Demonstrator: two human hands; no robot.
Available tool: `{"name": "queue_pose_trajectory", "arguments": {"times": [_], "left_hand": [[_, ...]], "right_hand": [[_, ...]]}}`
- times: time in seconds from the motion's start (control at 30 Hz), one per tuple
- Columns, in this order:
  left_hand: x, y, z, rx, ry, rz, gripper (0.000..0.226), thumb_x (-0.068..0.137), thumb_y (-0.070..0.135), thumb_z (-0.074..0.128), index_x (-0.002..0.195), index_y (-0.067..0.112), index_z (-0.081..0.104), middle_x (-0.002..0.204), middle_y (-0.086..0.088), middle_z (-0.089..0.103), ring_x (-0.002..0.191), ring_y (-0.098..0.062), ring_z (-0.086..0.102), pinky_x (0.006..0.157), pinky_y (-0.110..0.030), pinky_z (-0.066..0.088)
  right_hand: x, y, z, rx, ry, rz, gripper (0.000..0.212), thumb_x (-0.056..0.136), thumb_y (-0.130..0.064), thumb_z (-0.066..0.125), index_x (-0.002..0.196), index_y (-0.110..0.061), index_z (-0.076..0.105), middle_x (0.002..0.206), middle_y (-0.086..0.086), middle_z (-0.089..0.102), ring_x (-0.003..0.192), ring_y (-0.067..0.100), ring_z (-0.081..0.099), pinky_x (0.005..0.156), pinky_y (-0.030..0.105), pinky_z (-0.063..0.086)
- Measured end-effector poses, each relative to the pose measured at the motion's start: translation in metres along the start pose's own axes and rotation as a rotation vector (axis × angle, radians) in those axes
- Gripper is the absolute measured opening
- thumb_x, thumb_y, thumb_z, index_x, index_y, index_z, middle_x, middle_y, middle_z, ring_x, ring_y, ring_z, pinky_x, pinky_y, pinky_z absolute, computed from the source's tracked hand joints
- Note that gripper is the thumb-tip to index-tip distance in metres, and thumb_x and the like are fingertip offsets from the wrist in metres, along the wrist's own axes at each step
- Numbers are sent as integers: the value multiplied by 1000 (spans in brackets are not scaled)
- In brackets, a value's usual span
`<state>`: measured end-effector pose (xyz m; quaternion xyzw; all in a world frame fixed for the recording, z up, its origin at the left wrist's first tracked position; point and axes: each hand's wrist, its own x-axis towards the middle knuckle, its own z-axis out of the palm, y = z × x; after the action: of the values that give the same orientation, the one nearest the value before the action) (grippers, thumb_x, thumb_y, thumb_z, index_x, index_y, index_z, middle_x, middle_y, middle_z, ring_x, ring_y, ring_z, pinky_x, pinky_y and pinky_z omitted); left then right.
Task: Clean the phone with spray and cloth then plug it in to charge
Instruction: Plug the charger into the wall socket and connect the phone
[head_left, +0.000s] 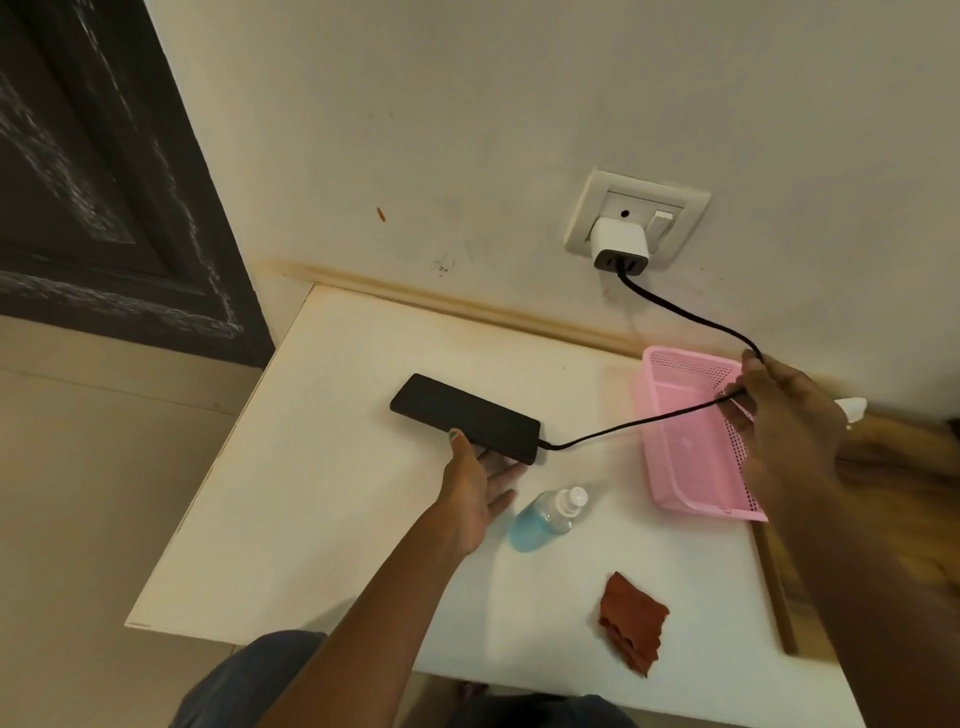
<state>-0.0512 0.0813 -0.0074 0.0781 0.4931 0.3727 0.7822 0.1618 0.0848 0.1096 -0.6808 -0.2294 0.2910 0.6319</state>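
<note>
A black phone (457, 415) lies flat on the white table (322, 499), with a black cable (623, 427) plugged into its right end. The cable runs up to a white charger (619, 244) seated in the wall socket (638, 218). My left hand (480, 480) rests at the phone's near edge, thumb on its top and fingers straight beneath it. My right hand (779, 410) pinches the cable's slack loop above the pink basket (691, 452). A spray bottle (548, 517) of blue liquid lies on its side by my left hand. A crumpled rust-red cloth (631, 626) sits near the table's front.
The pink perforated basket stands at the table's right, against the wall. A dark door (104, 171) fills the upper left. Wooden flooring (883, 519) shows to the right of the table. My knees (249, 680) are below the table's front edge.
</note>
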Motion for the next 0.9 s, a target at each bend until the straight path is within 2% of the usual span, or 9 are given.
{"name": "queue_pose_trajectory", "arguments": {"times": [0.1, 0.17, 0.3, 0.4, 0.53, 0.67, 0.8, 0.9], "left_hand": [[-1, 0, 0, 91, 10, 7, 59, 98, 54, 13, 108, 16, 57, 113, -3, 66, 102, -21, 66, 77, -29, 47], [-1, 0, -1, 109, 10, 10, 58, 99, 53, 15, 103, 15, 59, 108, -5, 68, 92, -19, 66, 71, -26, 47], [-1, -3, -1, 99, -4, -11, 48, 102, 43, 20, 112, 14, 56, 119, -10, 65, 96, -21, 65, 76, -24, 47], [-2, -1, -2, 110, -56, -46, 42, 103, 38, 24, 108, 13, 58, 122, -10, 64, 102, -22, 64, 84, -27, 47], [-7, 5, 1, 377, -104, -33, 38, 102, 32, 36, 125, 10, 55, 127, -4, 63, 107, -18, 61, 84, -29, 47], [-11, 9, 7, 629, -27, 15, 37, 102, 30, 33, 128, 11, 51, 128, -4, 60, 102, -17, 58, 88, -32, 43], [-14, 14, 6, 926, -12, 30, 37, 101, 29, 37, 127, 6, 51, 126, -9, 60, 98, -20, 58, 82, -26, 40], [-16, 24, -4, 1096, 22, 172, 35, 99, 22, 40, 117, -1, 60, 122, -18, 61, 104, -29, 59, 92, -35, 46]], "right_hand": [[6, 2, 2, -19, 0, -51, 27, 91, -16, 60, 116, -5, 62, 85, -1, 63, 83, 12, 62, 77, 27, 56], [9, 2, 4, -20, -1, -72, 26, 91, -17, 60, 115, -6, 62, 84, -3, 63, 79, 9, 63, 78, 26, 56], [15, 2, 6, -6, -2, -102, 24, 91, -17, 61, 113, -7, 63, 86, -2, 63, 82, 10, 62, 81, 29, 56], [18, 3, 7, 3, 8, -118, 24, 92, -15, 60, 114, -6, 62, 88, 2, 60, 81, 11, 59, 82, 30, 55], [18, 6, 7, -39, 77, -172, 23, 92, -14, 59, 113, -7, 63, 100, 10, 60, 85, 13, 59, 78, 26, 56], [13, 10, 8, -114, 120, -243, 23, 91, -16, 60, 112, -7, 64, 89, 1, 61, 83, 13, 59, 74, 23, 55], [8, 18, 4, -182, 106, -252, 19, 91, -19, 60, 107, -10, 64, 83, -8, 61, 86, 16, 60, 81, 32, 55], [4, 27, 0, -282, 98, -215, 20, 89, -17, 63, 107, -11, 64, 96, 2, 65, 93, 20, 59, 91, 42, 50]]}}
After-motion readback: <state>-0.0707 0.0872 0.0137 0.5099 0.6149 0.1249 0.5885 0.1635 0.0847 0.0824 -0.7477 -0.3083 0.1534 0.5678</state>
